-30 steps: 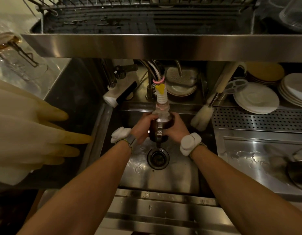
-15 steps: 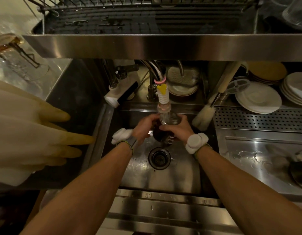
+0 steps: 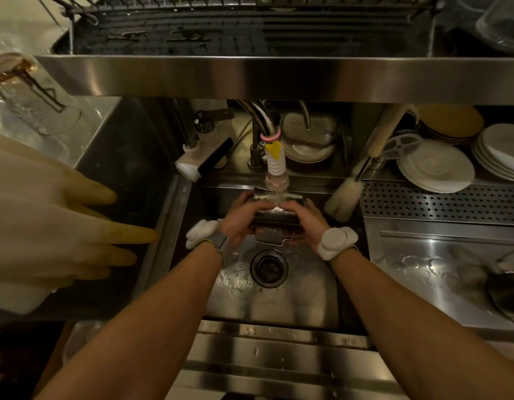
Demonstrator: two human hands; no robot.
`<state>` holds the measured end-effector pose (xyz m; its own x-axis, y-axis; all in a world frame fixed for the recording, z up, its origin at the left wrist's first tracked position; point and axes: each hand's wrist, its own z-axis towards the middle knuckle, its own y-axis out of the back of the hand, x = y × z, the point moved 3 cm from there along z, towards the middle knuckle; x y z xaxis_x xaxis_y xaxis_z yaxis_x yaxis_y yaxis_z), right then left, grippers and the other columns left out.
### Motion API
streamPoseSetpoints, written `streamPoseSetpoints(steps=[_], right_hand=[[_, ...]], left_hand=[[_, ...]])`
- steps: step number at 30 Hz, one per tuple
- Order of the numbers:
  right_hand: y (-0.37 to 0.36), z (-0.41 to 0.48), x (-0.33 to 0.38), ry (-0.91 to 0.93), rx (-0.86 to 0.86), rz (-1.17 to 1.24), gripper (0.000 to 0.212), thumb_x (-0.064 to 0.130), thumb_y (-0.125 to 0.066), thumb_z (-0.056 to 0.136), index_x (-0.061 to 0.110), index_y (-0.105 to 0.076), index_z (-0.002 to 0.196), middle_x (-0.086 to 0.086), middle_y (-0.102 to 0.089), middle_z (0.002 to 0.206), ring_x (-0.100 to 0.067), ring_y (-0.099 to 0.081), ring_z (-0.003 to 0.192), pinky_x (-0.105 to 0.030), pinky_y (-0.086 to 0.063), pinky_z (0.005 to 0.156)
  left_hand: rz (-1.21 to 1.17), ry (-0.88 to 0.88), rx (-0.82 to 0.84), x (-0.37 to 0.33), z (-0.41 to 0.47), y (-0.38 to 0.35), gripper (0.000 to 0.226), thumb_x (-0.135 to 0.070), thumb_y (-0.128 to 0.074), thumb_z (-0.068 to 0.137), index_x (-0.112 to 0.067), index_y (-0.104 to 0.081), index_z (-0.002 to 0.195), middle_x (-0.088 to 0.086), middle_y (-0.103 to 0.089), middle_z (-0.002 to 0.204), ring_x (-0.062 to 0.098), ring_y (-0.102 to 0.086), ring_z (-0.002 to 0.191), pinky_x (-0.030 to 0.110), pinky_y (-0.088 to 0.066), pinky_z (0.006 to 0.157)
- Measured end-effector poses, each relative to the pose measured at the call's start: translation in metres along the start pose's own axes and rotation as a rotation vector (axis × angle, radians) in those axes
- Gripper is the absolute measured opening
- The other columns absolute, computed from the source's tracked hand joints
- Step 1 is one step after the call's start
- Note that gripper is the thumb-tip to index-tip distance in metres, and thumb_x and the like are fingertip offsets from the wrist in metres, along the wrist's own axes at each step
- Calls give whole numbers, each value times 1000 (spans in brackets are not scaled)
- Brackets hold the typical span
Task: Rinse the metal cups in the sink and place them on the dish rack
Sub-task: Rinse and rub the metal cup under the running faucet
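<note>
Step in hand: rinsing, judged from a cup held under running water.
Metal cup (image 3: pixel 274 217): lying on its side just under the tap nozzle (image 3: pixel 276 171), held above the sink (image 3: pixel 307 298) floor rather than resting on it; handle hanging on the near side, toward the drain (image 3: pixel 268 268). Cannot tell which end is the open mouth.
Left grip (image 3: pixel 238 223): closed round the cup's left end.
Right grip (image 3: pixel 306 223): closed round the cup's right end.
Water: falling from the nozzle onto the cup's upper side, glinting there.
Dish rack (image 3: pixel 250 27): far and high, on a steel shelf over the sink, well apart from the cup.
Progress, as a judgement: this cup mid-rinse, not yet racked.
Next move, as a judgement: likely turning the cup so water reaches the inside, tipping it out, then lifting it up and far onto the rack. Calls for a firm hold on wet metal and clearance past the nozzle and the shelf's front lip.
Nearby: rubber gloves (image 3: pixel 47 226) hanging at left; bottle brush (image 3: pixel 345 194) just right of the tap; plates (image 3: pixel 434 166) stacked at far right.
</note>
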<state>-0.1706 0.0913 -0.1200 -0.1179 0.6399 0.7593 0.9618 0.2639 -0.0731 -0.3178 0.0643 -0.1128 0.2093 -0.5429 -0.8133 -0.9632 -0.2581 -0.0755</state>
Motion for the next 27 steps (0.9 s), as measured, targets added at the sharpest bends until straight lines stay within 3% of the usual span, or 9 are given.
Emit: streamPoseSetpoints(steps=[3, 5, 7, 9, 11, 14, 16, 22, 27], right_hand=[[-1, -3, 1, 33, 12, -39, 65, 26, -77, 74, 32, -42, 129, -6, -62, 116, -27, -64, 98, -34, -53, 63], [0, -4, 1, 102, -28, -5, 72, 13, -81, 70, 27, -43, 129, -5, -59, 119, -29, -63, 101, -36, -55, 64], [2, -3, 0, 194, -66, -24, 76, 6, -84, 65, 21, -44, 128, -4, -56, 121, -29, -59, 109, -43, -57, 76], [4, -2, 1, 286, -94, -190, 84, 5, -86, 60, 19, -42, 129, -1, -53, 118, -25, -55, 114, -43, -53, 92], [3, 0, 2, 335, -110, -343, 98, 10, -89, 52, 22, -38, 136, -2, -53, 123, -23, -53, 118, -40, -48, 100], [-6, -1, 7, 386, -190, -554, 121, 46, -85, 36, 29, -30, 142, -2, -53, 137, -24, -50, 125, -47, -39, 107], [-12, -1, 10, 416, -216, -723, 121, 58, -80, 37, 29, -30, 144, -2, -53, 138, -27, -47, 127, -47, -32, 108], [-19, -8, 16, 503, -212, -900, 106, 54, -82, 43, 27, -40, 136, 0, -61, 125, -29, -49, 118, -45, -35, 100], [-20, -7, 21, 425, -182, -867, 101, 59, -79, 39, 25, -49, 129, -4, -56, 127, -29, -51, 121, -50, -40, 102]], left_hand=[[17, -22, -50, -2, -2, 3, 67, -19, -74, 62, -22, -54, 126, 2, -67, 96, 21, -61, 90, 33, -47, 75], [14, 23, -57, 1, -3, 5, 51, -28, -68, 71, -18, -57, 120, 5, -65, 102, 20, -59, 88, 32, -45, 74], [107, 133, -61, 4, -5, 7, 44, -46, -55, 84, -22, -56, 121, 3, -57, 118, 22, -55, 102, 38, -42, 80], [196, 133, -105, 5, -2, 11, 68, -58, -55, 83, -22, -42, 139, 1, -49, 135, 27, -48, 122, 46, -41, 93], [273, 9, -162, 0, 0, 11, 76, -43, -65, 83, -13, -34, 146, 8, -48, 141, 26, -48, 128, 38, -42, 105], [396, -39, -72, -7, -7, 0, 72, -5, -69, 71, -10, -46, 139, 12, -61, 120, 20, -57, 106, 18, -49, 77], [400, -66, 10, -11, -11, -5, 77, -2, -62, 54, -12, -54, 130, 11, -65, 112, 21, -60, 96, 18, -48, 63], [290, 74, 160, -9, -19, -6, 28, -24, -57, 67, -31, -61, 94, -2, -61, 88, 18, -54, 89, 33, -40, 70], [247, 34, 66, -14, -15, -7, 12, -25, -60, 88, -27, -64, 99, -3, -65, 82, 13, -61, 81, 22, -46, 62]])
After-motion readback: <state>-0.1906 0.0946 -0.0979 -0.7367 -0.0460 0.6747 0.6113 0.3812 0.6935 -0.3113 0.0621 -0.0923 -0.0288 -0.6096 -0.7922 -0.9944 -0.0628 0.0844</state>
